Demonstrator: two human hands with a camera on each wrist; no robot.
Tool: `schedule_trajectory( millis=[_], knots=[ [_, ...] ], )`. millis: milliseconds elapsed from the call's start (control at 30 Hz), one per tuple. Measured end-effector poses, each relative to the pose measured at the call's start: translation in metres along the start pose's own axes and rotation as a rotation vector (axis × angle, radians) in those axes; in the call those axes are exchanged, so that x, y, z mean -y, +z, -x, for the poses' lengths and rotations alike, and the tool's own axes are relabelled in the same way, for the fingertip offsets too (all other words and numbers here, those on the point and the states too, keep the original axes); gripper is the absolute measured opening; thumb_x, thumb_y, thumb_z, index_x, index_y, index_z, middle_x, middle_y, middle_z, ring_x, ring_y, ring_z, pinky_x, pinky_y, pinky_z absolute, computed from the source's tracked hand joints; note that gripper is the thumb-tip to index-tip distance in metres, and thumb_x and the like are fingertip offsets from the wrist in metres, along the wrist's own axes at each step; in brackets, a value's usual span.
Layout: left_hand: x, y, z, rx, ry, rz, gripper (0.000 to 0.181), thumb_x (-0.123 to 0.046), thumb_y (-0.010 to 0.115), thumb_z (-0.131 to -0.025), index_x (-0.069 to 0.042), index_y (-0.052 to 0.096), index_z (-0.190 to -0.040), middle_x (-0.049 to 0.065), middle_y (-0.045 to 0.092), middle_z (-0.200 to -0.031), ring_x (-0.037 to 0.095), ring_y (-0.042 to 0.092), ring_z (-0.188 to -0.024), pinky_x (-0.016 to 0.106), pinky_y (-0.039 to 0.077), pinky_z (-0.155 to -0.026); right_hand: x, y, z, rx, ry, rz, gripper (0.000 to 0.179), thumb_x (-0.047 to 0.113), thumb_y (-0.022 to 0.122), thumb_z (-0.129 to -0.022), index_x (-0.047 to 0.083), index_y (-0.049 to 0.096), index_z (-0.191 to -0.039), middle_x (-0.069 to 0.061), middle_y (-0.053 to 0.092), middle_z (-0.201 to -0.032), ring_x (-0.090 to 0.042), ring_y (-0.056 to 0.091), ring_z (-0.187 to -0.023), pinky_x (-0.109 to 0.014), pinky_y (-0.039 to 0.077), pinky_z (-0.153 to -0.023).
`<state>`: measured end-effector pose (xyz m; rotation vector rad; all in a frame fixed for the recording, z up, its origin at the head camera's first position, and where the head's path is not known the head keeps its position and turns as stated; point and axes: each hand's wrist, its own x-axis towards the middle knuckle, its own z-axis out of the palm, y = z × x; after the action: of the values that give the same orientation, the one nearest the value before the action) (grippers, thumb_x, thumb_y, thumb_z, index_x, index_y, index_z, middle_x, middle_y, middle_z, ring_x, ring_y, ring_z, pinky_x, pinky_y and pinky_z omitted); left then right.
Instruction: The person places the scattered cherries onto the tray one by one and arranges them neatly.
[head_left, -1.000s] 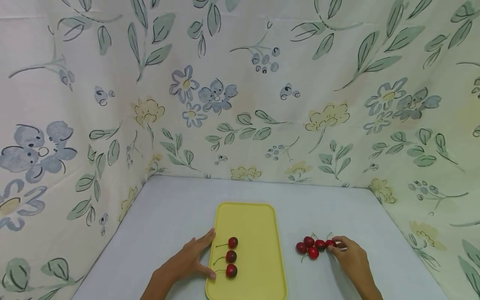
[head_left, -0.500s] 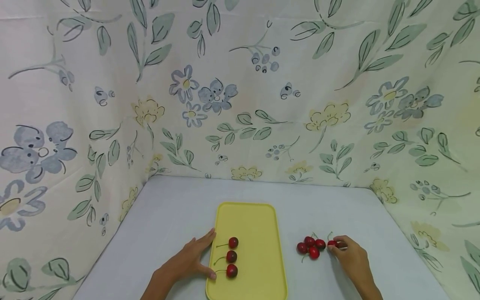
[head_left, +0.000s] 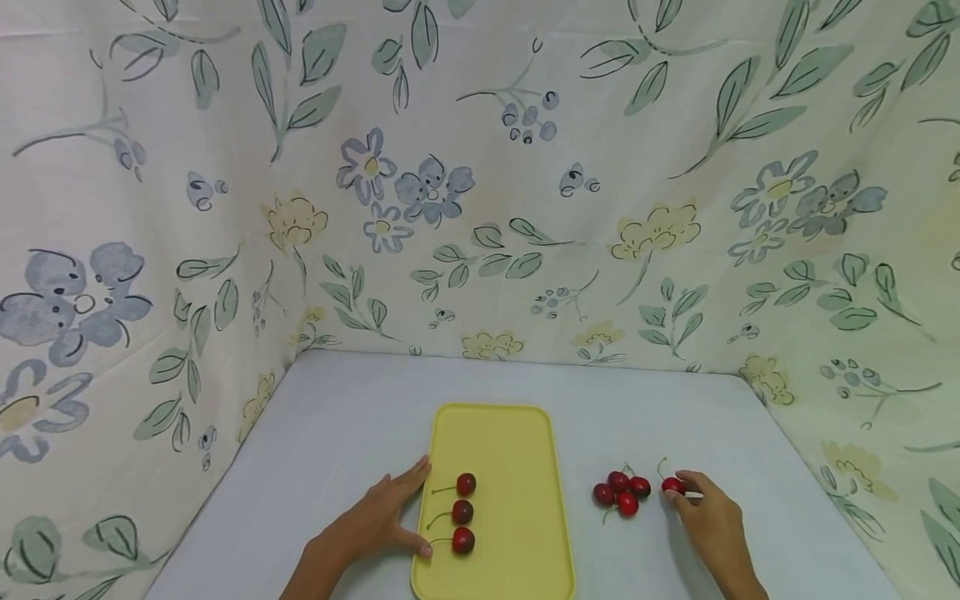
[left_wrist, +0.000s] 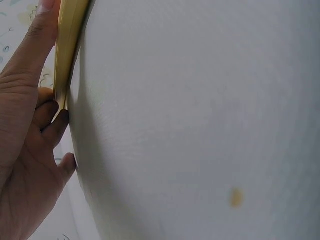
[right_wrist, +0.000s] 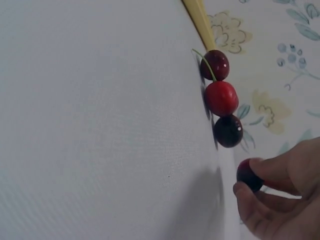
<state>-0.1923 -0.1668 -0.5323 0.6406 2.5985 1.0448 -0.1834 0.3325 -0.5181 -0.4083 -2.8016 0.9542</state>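
A yellow tray (head_left: 510, 467) lies on the table, and three dark red cherries with stems, one of them the middle cherry (head_left: 462, 512), sit in a column along its left side. My left hand (head_left: 378, 517) rests at the tray's left edge, thumb and fingers spread and touching the rim. In the left wrist view the thumb lies along the yellow tray edge (left_wrist: 70, 45). My right hand (head_left: 708, 510) pinches a cherry (head_left: 672, 485) between thumb and fingertips, its stem pointing up. That cherry (right_wrist: 248, 175) appears apart from the others in the right wrist view.
Several loose cherries (head_left: 627, 504) cluster on the white table (head_left: 360, 400) between the tray and my right hand. Floral cloth (head_left: 480, 275) hangs behind the table and along both sides.
The pinched cherry has come away from the cluster, moving a little to the right with my right hand. My left hand and the tray have stayed in place.
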Motion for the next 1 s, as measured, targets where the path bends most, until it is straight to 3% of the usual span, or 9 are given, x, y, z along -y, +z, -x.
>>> schedule_trajectory(
  millis=[200, 300, 700, 1000],
  knots=[
    [0.001, 0.001, 0.0, -0.003, 0.004, 0.01, 0.126, -0.054, 0.093, -0.071, -0.002, 0.029, -0.166, 0.013, 0.024, -0.175, 0.041, 0.027, -0.159, 0.073, 0.013, -0.127, 0.005, -0.004, 0.009, -0.038, -0.068, -0.005, 0.03, 0.006, 0.075, -0.097, -0.001, 0.073, -0.126, -0.028, 0.074, -0.12, -0.036, 0.077, -0.093, -0.024, 0.06, -0.063],
    [0.001, 0.001, 0.001, -0.004, 0.004, 0.013, 0.126, -0.054, 0.093, -0.071, -0.002, 0.029, -0.166, 0.013, 0.024, -0.175, 0.042, 0.026, -0.159, 0.073, 0.013, -0.126, 0.008, -0.006, 0.012, -0.048, -0.089, -0.022, 0.026, 0.007, 0.076, -0.097, 0.001, 0.075, -0.123, -0.025, 0.075, -0.119, -0.03, 0.077, -0.09, -0.019, 0.053, -0.06],
    [-0.002, 0.0, 0.0, -0.001, -0.002, -0.001, 0.125, -0.054, 0.093, -0.071, -0.002, 0.03, -0.166, 0.013, 0.025, -0.175, 0.04, 0.028, -0.159, 0.071, 0.014, -0.127, 0.018, -0.004, 0.018, -0.041, -0.044, -0.086, 0.024, 0.021, 0.084, -0.092, 0.012, 0.08, -0.115, -0.012, 0.078, -0.112, -0.008, 0.07, -0.083, -0.021, 0.051, -0.06],
    [-0.001, 0.0, 0.0, -0.001, -0.007, -0.005, 0.125, -0.054, 0.093, -0.071, -0.003, 0.03, -0.166, 0.013, 0.025, -0.175, 0.041, 0.029, -0.159, 0.072, 0.014, -0.127, 0.027, 0.0, 0.029, -0.108, -0.198, -0.088, 0.024, 0.016, 0.086, -0.09, 0.012, 0.08, -0.112, -0.013, 0.081, -0.108, -0.019, 0.077, -0.083, -0.02, 0.054, -0.058]
  ],
)
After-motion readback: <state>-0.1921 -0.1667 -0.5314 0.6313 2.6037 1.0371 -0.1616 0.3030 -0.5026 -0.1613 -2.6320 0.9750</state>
